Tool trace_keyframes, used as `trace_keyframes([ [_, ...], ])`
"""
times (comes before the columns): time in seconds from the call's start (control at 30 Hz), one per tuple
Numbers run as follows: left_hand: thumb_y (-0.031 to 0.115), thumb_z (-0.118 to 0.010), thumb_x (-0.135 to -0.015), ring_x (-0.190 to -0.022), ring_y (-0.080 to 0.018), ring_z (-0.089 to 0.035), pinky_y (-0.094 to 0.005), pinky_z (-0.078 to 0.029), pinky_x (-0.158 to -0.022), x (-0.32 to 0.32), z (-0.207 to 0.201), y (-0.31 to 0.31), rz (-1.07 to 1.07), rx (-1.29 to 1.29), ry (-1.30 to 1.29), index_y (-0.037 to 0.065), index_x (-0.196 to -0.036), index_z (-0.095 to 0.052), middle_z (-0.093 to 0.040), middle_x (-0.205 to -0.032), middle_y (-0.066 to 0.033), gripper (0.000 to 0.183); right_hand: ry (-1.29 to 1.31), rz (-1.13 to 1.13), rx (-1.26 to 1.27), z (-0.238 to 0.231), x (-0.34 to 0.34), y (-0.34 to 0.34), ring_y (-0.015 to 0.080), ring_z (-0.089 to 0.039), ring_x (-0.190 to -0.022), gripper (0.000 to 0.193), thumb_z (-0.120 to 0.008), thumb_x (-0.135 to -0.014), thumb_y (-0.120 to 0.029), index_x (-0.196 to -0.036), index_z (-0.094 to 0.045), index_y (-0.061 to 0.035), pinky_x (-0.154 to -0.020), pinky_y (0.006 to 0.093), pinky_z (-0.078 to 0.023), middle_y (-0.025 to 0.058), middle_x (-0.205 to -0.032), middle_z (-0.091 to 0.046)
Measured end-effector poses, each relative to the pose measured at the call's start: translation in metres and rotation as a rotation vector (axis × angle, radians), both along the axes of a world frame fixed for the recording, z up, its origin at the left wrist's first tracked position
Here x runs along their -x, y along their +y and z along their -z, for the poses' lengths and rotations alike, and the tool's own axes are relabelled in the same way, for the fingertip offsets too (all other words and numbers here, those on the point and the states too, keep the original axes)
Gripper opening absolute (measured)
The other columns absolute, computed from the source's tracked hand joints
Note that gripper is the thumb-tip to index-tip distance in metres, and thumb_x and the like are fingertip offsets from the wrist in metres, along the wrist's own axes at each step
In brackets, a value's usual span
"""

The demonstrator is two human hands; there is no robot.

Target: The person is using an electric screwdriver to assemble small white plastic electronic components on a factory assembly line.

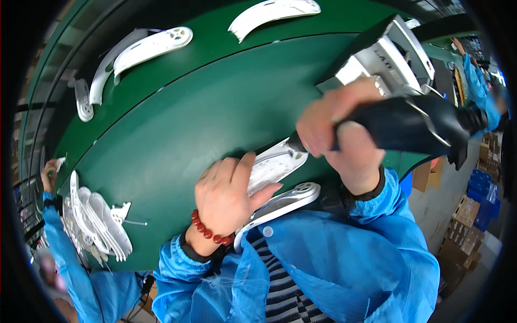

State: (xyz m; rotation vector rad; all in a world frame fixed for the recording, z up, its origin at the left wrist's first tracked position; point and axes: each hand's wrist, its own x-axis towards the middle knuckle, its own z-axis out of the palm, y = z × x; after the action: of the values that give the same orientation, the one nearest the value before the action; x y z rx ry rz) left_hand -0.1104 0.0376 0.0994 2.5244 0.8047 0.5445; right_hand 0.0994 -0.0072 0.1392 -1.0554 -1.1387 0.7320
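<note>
My left hand (229, 194), with a red bead bracelet on its wrist, presses down on a white curved plastic part (272, 167) at the near edge of the green conveyor belt (204, 107). A second white part (285, 202) with a round hole lies just below it, against my blue sleeve. My right hand (342, 137) grips a black power screwdriver (414, 124). The tool's tip touches the upper end of the part under my left hand.
More white curved parts lie far along the belt (153, 46) (272, 12) (89, 91). A pile of such parts (99, 218) sits at the left beside another person's blue sleeve (62, 253). A grey metal fixture (390, 56) stands behind the tool. Cardboard boxes (463, 226) are on the floor at right.
</note>
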Motion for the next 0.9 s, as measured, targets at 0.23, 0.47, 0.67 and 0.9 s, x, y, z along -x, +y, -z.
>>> trace_keyframes([
  [0.23,0.039,-0.081,-0.061,-0.068,-0.0243,-0.059,-0.0353,-0.047,-0.061,-0.004,0.001,0.011,0.053,-0.109,0.007,0.004,-0.101,-0.065,-0.06,-0.08,-0.0066,0.056,0.138,0.218,-0.345,-0.043,-0.08,-0.048,0.0143,-0.045,-0.057,0.028,-0.036,-0.1,-0.037,-0.099,-0.048,-0.0106,-0.059,0.0311,-0.04,0.0028,-0.068,-0.049],
  [0.47,0.038,-0.083,-0.057,-0.066,-0.0249,-0.059,-0.0359,-0.047,-0.059,-0.004,0.004,0.011,0.037,-0.088,0.012,0.006,-0.102,-0.064,-0.06,-0.078,-0.0069,0.058,0.145,0.214,-0.319,-0.034,-0.089,-0.044,0.0152,-0.046,-0.056,0.023,-0.038,-0.1,-0.031,-0.099,-0.046,-0.0098,-0.059,0.0338,-0.042,0.0043,-0.066,-0.048],
  [0.67,0.037,-0.083,-0.058,-0.066,-0.0254,-0.059,-0.0361,-0.047,-0.059,-0.006,0.004,0.011,0.035,-0.079,0.011,0.006,-0.102,-0.063,-0.059,-0.078,-0.0072,0.058,0.111,0.247,-0.299,-0.032,-0.09,-0.04,0.0163,-0.047,-0.057,0.022,-0.038,-0.099,-0.029,-0.099,-0.045,-0.0087,-0.059,0.0348,-0.043,0.0054,-0.066,-0.049],
  [0.9,0.038,-0.082,-0.059,-0.065,-0.0255,-0.058,-0.0363,-0.047,-0.059,-0.003,0.004,0.011,0.038,-0.07,0.003,0.006,-0.102,-0.063,-0.059,-0.078,-0.0072,0.057,0.113,0.24,-0.294,-0.03,-0.086,-0.037,0.0166,-0.046,-0.057,0.021,-0.038,-0.099,-0.028,-0.098,-0.045,-0.0077,-0.059,0.0341,-0.042,0.006,-0.065,-0.048],
])
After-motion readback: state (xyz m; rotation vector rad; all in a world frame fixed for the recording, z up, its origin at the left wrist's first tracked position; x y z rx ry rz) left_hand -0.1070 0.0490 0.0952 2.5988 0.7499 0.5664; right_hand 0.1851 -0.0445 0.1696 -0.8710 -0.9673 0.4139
